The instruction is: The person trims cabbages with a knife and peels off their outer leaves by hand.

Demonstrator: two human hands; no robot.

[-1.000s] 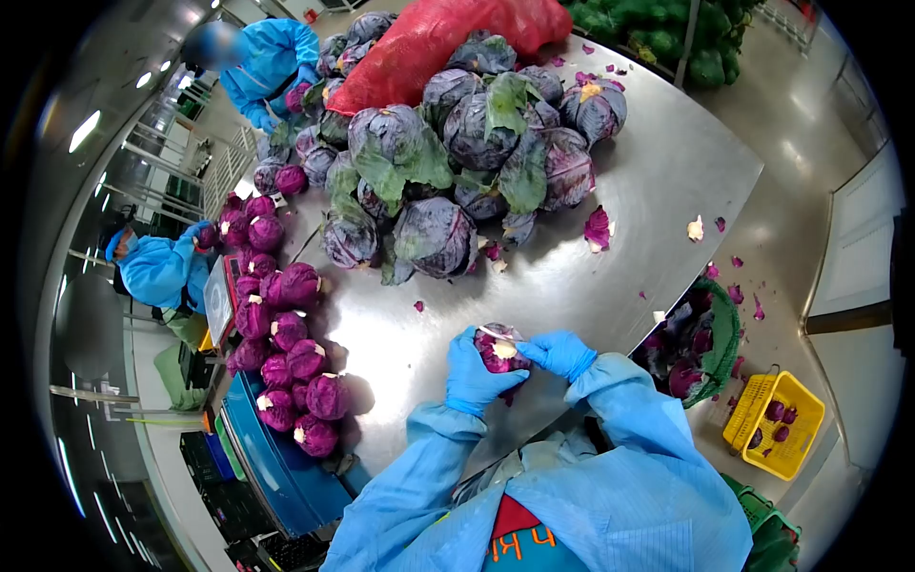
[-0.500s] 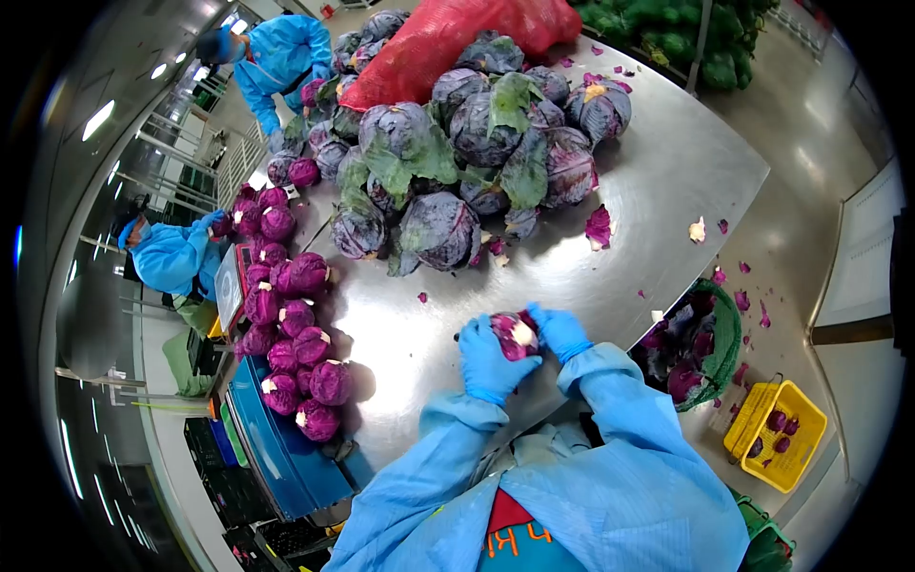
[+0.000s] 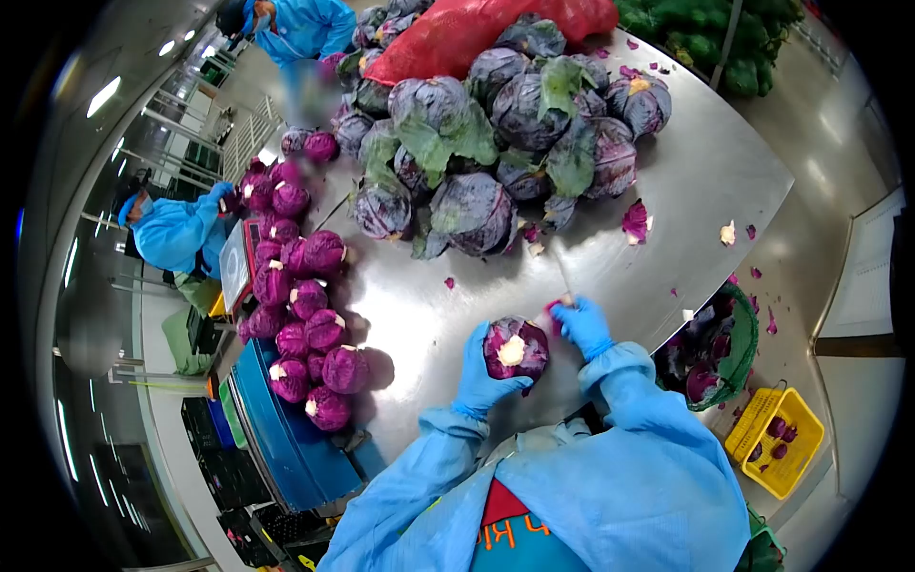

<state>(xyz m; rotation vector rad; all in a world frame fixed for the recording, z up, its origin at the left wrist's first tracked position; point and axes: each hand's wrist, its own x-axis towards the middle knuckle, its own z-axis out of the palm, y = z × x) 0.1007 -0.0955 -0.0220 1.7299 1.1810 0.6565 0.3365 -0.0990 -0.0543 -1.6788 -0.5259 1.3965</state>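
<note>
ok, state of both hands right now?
Left hand: holding a round purple cabbage with a pale cut stem.
Right hand: closed, apparently on a thin-bladed knife.

One held cabbage, two co-workers, one red sack, one yellow basket

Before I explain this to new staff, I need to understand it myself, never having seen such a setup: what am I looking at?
There is no machine here, just a person's two gloved hands. The camera sits on that person's head, looking forward and down; its wide view bends the edges.

The left hand cups a purple cabbage with its pale cut stem showing. The right hand, just beside it, seems closed around a thin tool, perhaps a knife, though it is blurred.

On the metal table, farther off, lie dark leafy cabbages and a red mesh sack. To the left are trimmed cabbages.
</note>
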